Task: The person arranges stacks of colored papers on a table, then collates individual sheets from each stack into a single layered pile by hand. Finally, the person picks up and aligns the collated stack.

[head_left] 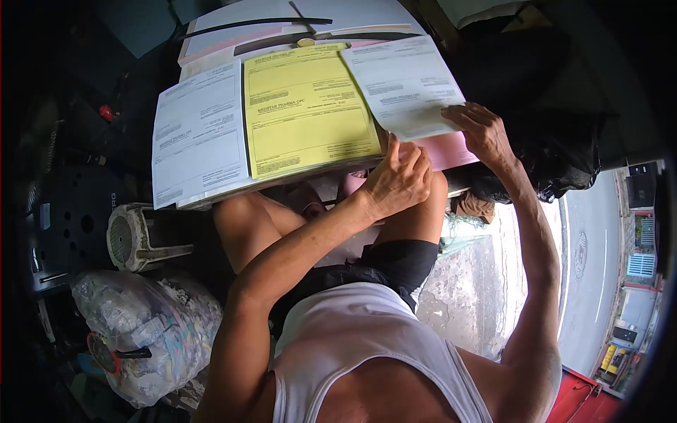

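White printed forms [197, 134] lie at the left of the table, beside a yellow printed form stack [310, 113] in the middle. At the right, a white printed sheet [405, 81] lies partly over pink paper [441, 150], its near edge lifted. My left hand [400, 176] is closed at that sheet's near left corner, fingertips pinching the corner. My right hand [481, 130] holds the sheet's near right corner between thumb and fingers.
Behind the forms lie more paper stacks [374, 17] and a dark strap [261, 27]. A stool [127, 237] and a filled plastic bag [155, 331] stand at the lower left. Black plastic [557, 151] lies at the right.
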`<state>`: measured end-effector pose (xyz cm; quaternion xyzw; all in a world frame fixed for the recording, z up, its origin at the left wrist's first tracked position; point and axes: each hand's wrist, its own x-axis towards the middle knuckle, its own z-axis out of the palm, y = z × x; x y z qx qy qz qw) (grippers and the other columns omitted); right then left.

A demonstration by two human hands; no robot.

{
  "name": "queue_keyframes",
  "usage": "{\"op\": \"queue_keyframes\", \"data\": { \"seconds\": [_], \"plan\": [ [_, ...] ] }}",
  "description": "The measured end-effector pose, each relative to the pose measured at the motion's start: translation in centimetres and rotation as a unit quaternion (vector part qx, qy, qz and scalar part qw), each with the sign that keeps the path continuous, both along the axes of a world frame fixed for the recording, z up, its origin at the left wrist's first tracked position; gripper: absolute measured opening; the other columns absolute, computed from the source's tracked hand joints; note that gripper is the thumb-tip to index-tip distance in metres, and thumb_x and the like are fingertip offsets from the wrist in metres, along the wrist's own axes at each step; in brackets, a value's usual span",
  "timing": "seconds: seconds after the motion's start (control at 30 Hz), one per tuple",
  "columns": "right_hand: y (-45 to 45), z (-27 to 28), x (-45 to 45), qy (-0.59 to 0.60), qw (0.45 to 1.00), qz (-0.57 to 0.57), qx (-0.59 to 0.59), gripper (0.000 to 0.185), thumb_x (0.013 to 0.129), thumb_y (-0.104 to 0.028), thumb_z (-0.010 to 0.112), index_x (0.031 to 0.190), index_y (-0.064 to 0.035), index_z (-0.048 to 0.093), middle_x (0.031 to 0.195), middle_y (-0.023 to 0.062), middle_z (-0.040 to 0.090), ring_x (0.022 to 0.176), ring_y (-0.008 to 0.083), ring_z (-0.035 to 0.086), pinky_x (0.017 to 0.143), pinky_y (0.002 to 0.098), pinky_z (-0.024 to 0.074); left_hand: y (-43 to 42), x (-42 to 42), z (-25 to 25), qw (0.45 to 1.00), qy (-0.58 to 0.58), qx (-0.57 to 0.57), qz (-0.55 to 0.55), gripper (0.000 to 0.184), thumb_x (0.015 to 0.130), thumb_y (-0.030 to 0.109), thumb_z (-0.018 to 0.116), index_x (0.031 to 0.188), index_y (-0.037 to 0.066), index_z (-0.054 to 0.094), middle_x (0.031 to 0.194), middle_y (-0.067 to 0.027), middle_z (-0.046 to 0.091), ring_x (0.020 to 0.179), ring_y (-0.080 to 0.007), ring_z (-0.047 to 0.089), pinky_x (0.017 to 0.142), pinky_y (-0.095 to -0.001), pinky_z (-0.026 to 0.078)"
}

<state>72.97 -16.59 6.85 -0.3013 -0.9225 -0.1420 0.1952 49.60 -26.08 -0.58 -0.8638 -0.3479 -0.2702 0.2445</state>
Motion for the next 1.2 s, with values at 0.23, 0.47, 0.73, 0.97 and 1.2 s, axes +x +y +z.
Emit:
{"op": "queue_keyframes", "data": {
  "seconds": [0.23,0.47,0.73,0.97,1.2],
  "plan": [
    [-5.3,0.5,1.8,-0.049,0.993,-0.028,-0.107,0.040,0.092,-0.032,0.067,0.126,-0.0095,0.069,0.120,0.0144,0.073,0.118,0.0343,0.067,0.108,0.0514,0.0479,0.5,-0.1,1.0,0.976,-0.195,-0.077,-0.051,0.015,0.089,0.017,0.068,0.101,0.008,0.071,0.098,-0.0032,0.068,0.095,-0.0218,0.064,0.094,-0.0504,0.047],
    [-5.5,-0.2,0.5,-0.029,0.997,-0.030,-0.063,0.033,0.085,-0.001,0.070,0.117,-0.0053,0.068,0.117,0.0126,0.073,0.111,0.0314,0.069,0.099,0.0442,0.0539,-4.6,-9.5,3.7,0.975,-0.215,-0.054,0.019,0.043,0.083,0.028,0.082,0.120,0.008,0.072,0.126,-0.0051,0.069,0.122,-0.0272,0.061,0.107,-0.0506,0.041],
    [-5.8,0.7,-0.9,-0.052,0.996,-0.028,-0.067,0.039,0.086,-0.002,0.066,0.124,-0.0049,0.065,0.117,0.0151,0.072,0.111,0.0333,0.068,0.097,0.0448,0.0550,-12.9,-32.2,3.7,0.907,0.047,-0.178,0.380,0.073,0.090,0.042,0.075,0.149,0.008,0.050,0.156,-0.0052,0.048,0.146,-0.0277,0.040,0.113,-0.0568,0.034],
    [-4.4,-0.4,0.8,0.037,0.974,-0.139,-0.173,0.030,0.094,0.004,0.059,0.122,-0.0034,0.068,0.104,0.0190,0.075,0.092,0.0371,0.073,0.079,0.0402,0.0587,-13.8,-33.4,4.7,0.954,-0.008,-0.086,0.287,0.024,0.086,0.008,0.078,0.110,0.009,0.075,0.111,-0.0022,0.074,0.107,-0.0204,0.069,0.097,-0.0445,0.049],
    [-1.8,0.0,1.0,0.188,0.926,-0.214,-0.248,0.034,0.107,-0.029,0.053,0.121,-0.0011,0.068,0.090,0.0168,0.073,0.077,0.0181,0.069,0.073,0.0364,0.0536,-8.8,-28.9,7.9,0.916,-0.320,-0.113,0.214,0.018,0.093,-0.003,0.070,0.111,-0.001,0.071,0.104,-0.0150,0.076,0.088,-0.0235,0.076,0.075,-0.0336,0.058]
  ]
}}
